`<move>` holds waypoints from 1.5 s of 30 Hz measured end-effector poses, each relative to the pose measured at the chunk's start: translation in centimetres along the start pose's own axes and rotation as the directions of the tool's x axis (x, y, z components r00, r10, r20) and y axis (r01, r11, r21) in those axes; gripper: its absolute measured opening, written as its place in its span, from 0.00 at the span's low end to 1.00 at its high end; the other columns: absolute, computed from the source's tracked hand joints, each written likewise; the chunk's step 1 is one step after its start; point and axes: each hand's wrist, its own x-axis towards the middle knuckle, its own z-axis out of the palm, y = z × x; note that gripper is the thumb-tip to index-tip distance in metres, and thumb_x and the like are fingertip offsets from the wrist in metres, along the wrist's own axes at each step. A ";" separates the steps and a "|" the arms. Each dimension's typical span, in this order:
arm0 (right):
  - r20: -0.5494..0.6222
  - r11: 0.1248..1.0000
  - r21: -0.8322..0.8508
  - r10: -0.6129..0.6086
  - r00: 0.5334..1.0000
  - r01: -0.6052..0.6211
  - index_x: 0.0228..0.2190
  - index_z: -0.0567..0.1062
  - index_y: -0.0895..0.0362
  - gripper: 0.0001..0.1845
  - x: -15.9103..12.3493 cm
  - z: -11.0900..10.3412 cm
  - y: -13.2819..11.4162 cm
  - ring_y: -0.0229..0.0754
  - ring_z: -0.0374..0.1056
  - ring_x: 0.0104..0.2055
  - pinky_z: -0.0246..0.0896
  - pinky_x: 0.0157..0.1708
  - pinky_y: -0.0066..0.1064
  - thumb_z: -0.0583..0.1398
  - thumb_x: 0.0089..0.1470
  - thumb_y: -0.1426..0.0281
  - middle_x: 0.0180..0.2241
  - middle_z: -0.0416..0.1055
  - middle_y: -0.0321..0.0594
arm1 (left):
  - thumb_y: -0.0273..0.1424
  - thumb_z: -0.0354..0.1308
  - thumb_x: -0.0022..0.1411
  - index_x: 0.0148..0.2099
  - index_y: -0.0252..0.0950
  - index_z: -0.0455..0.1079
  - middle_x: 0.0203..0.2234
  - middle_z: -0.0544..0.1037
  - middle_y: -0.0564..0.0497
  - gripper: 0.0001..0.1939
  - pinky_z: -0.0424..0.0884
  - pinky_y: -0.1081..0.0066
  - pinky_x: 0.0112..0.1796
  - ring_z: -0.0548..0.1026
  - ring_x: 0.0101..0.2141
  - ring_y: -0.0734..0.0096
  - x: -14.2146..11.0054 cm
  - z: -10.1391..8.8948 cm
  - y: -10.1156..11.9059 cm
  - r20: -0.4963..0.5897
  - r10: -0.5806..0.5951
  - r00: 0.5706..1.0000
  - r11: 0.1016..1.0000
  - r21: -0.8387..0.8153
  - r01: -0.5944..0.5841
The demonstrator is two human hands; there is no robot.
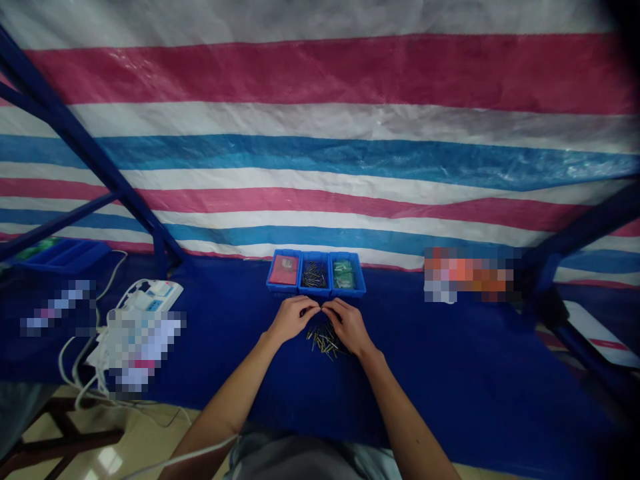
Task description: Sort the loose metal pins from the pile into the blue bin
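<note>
My left hand and my right hand meet fingertip to fingertip just in front of three small blue bins. Both are closed in a pinch; whatever lies between the fingertips is too small to make out. Under and between the hands, a loose pile of thin metal pins or screws, some brassy and some dark, is spread on the blue tabletop. The left bin holds a flat red item. Dark screw-like pieces fill the middle bin, and clear-green small packets lie in the right one.
A white power strip with tangled white cables lies at the left. Behind it sits a blue divided tray. Blurred-out orange items are at the back right. Blue metal frame bars and a striped tarp bound the table.
</note>
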 end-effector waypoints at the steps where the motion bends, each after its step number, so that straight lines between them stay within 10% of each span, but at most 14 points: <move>1: 0.001 1.000 -0.005 -0.001 1.000 0.001 0.42 0.77 0.52 0.11 0.0 0.0 0.0 0.43 0.72 0.37 0.65 0.39 0.32 0.54 0.67 0.67 0.36 0.74 0.40 | 0.35 0.54 0.70 0.40 0.36 0.77 0.32 0.79 0.49 0.12 0.68 0.72 0.36 0.74 0.31 0.70 0.0 0.0 0.0 -0.001 0.002 1.000 1.000 -0.003 -0.002; 45: 0.006 0.999 -0.039 0.005 1.000 -0.005 0.40 0.76 0.52 0.13 0.1 -0.2 -0.4 0.43 0.71 0.36 0.64 0.39 0.32 0.51 0.68 0.66 0.35 0.73 0.40 | 0.36 0.54 0.70 0.40 0.36 0.77 0.32 0.79 0.49 0.12 0.69 0.72 0.35 0.74 0.31 0.70 0.1 -0.2 0.4 -0.012 -0.001 1.000 1.000 0.004 0.001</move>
